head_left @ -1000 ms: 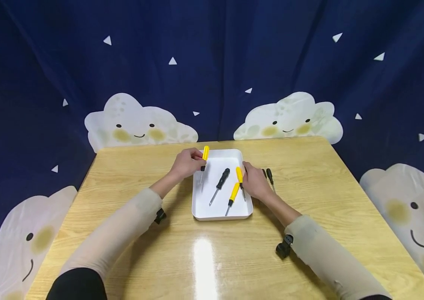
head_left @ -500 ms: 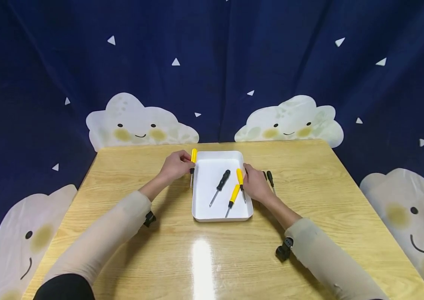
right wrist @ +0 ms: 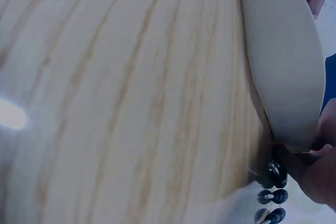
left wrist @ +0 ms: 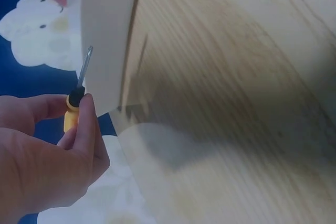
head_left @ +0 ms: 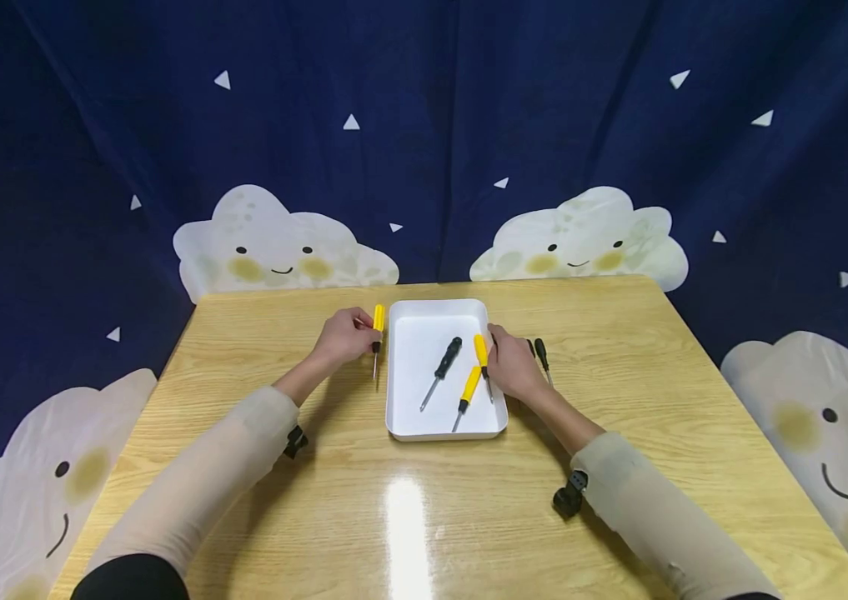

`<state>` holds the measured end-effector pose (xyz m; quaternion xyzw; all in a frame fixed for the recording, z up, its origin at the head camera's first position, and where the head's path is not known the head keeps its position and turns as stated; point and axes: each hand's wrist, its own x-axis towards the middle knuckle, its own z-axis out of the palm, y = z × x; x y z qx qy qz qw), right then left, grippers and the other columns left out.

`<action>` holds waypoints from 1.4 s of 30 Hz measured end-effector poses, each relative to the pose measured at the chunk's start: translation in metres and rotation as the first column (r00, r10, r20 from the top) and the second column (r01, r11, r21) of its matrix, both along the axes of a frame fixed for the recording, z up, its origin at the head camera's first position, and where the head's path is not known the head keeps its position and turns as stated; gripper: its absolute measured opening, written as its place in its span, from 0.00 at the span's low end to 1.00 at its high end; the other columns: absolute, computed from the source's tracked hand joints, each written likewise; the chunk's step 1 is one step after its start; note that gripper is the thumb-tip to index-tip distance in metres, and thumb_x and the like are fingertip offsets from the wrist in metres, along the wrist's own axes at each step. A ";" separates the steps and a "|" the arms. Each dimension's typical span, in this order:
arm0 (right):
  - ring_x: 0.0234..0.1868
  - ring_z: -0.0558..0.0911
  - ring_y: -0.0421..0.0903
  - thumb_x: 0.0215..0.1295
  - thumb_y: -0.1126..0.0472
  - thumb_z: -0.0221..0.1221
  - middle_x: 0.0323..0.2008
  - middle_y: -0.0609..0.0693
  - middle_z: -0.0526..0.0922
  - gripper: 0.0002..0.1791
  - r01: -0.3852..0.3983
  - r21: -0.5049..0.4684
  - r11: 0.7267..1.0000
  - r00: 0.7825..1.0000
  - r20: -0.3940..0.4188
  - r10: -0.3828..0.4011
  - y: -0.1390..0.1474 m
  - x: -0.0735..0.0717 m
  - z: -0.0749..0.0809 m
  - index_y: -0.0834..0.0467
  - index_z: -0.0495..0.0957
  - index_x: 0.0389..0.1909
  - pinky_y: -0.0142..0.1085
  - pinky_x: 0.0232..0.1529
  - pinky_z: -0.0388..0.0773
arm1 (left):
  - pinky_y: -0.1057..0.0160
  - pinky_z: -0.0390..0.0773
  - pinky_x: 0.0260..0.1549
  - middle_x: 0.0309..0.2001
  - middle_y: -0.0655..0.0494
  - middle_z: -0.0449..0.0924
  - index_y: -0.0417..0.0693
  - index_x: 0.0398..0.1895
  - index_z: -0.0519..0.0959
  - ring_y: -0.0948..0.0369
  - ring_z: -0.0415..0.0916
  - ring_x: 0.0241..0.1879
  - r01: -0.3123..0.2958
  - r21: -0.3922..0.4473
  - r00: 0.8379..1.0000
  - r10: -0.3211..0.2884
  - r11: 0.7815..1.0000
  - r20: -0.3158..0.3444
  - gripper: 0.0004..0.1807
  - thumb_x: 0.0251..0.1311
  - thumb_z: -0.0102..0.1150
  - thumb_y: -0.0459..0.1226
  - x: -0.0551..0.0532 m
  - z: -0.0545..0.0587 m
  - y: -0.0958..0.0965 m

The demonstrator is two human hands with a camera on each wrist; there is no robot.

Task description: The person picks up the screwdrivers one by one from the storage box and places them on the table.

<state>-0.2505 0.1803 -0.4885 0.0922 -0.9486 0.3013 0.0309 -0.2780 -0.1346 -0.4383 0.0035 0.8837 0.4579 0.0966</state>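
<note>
Just left of the white tray (head_left: 444, 314), my left hand (head_left: 343, 336) pinches a screwdriver (head_left: 378, 322) with a yellow handle. Its metal tip points down in the head view, and the left wrist view shows the shaft (left wrist: 85, 67) free of the fingers. A black-handled screwdriver (head_left: 448, 357) and two yellow-handled ones lie inside the tray, one yellow screwdriver (head_left: 479, 350) by its right wall and another yellow screwdriver (head_left: 470, 385) in front. My right hand (head_left: 514, 363) is at the tray's right side; I cannot tell whether it grips the rim or a dark thing near its fingertips.
Black screwdrivers (head_left: 541, 350) lie on the wooden table (head_left: 619, 400) right of my right hand; several dark handles (right wrist: 273, 196) show there in the right wrist view. A dark blue curtain (head_left: 431, 125) with cloud pictures stands behind and beside the table.
My left hand has carried the yellow screwdriver leftward from over the tray, past its left wall, and slightly down. My right hand and the tray have stayed in place.
</note>
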 end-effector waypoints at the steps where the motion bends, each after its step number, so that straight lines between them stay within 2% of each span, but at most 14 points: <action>1: 0.58 0.84 0.63 0.78 0.69 0.48 0.64 0.72 0.79 0.27 0.001 -0.001 1.000 1.000 0.001 -0.001 0.000 0.000 0.000 0.72 0.67 0.74 0.54 0.57 0.84 | 0.64 0.82 0.32 0.41 0.44 0.83 0.37 0.49 0.79 0.43 0.88 0.42 0.000 -0.011 1.000 0.000 1.000 0.007 0.13 0.68 0.65 0.36 0.000 -0.001 -0.001; 5: 0.56 0.85 0.62 0.78 0.69 0.48 0.63 0.72 0.80 0.27 0.003 -0.001 1.000 1.000 0.011 -0.003 0.001 0.001 0.000 0.72 0.66 0.74 0.53 0.56 0.84 | 0.63 0.84 0.32 0.39 0.44 0.84 0.36 0.49 0.79 0.45 0.88 0.41 -0.003 -0.040 0.999 0.005 0.999 0.039 0.13 0.69 0.65 0.37 0.000 -0.006 -0.003; 13: 0.58 0.84 0.63 0.79 0.69 0.49 0.63 0.71 0.80 0.27 0.003 0.007 1.000 1.000 0.011 -0.003 0.001 0.001 -0.001 0.72 0.66 0.74 0.54 0.58 0.83 | 0.57 0.88 0.38 0.39 0.43 0.84 0.36 0.46 0.79 0.48 0.88 0.37 0.004 -0.090 0.999 0.000 0.996 0.042 0.11 0.69 0.64 0.36 0.003 -0.016 -0.006; 21: 0.58 0.85 0.62 0.79 0.69 0.48 0.63 0.72 0.80 0.27 0.002 0.008 1.000 1.000 0.012 -0.002 0.002 0.001 -0.001 0.73 0.66 0.75 0.54 0.57 0.84 | 0.67 0.78 0.25 0.31 0.48 0.84 0.38 0.42 0.80 0.49 0.87 0.33 0.029 -0.151 0.999 -0.024 0.988 0.032 0.09 0.69 0.64 0.37 0.002 -0.021 -0.006; 29: 0.58 0.84 0.62 0.78 0.69 0.49 0.63 0.72 0.79 0.27 -0.006 0.002 1.000 1.000 0.005 0.006 0.001 0.001 0.001 0.73 0.66 0.74 0.54 0.58 0.83 | 0.67 0.76 0.24 0.27 0.50 0.84 0.38 0.38 0.80 0.52 0.85 0.29 0.033 -0.191 0.999 -0.029 0.981 0.021 0.09 0.68 0.65 0.37 0.001 -0.026 -0.005; 36: 0.59 0.84 0.63 0.79 0.69 0.48 0.64 0.72 0.79 0.27 -0.003 0.016 1.000 1.000 0.018 0.003 0.001 0.002 -0.001 0.73 0.65 0.75 0.54 0.58 0.83 | 0.67 0.71 0.21 0.23 0.51 0.84 0.40 0.33 0.80 0.58 0.79 0.23 0.039 -0.256 0.999 -0.028 0.966 0.045 0.09 0.66 0.66 0.37 0.001 -0.029 -0.002; 42: 0.57 0.85 0.63 0.79 0.68 0.48 0.63 0.72 0.79 0.27 -0.006 0.012 1.000 1.000 0.008 0.006 0.001 0.001 -0.001 0.72 0.66 0.75 0.54 0.57 0.84 | 0.68 0.76 0.21 0.26 0.49 0.85 0.39 0.31 0.82 0.54 0.86 0.25 0.026 -0.263 1.000 -0.022 0.965 0.017 0.09 0.65 0.68 0.36 0.001 -0.026 -0.001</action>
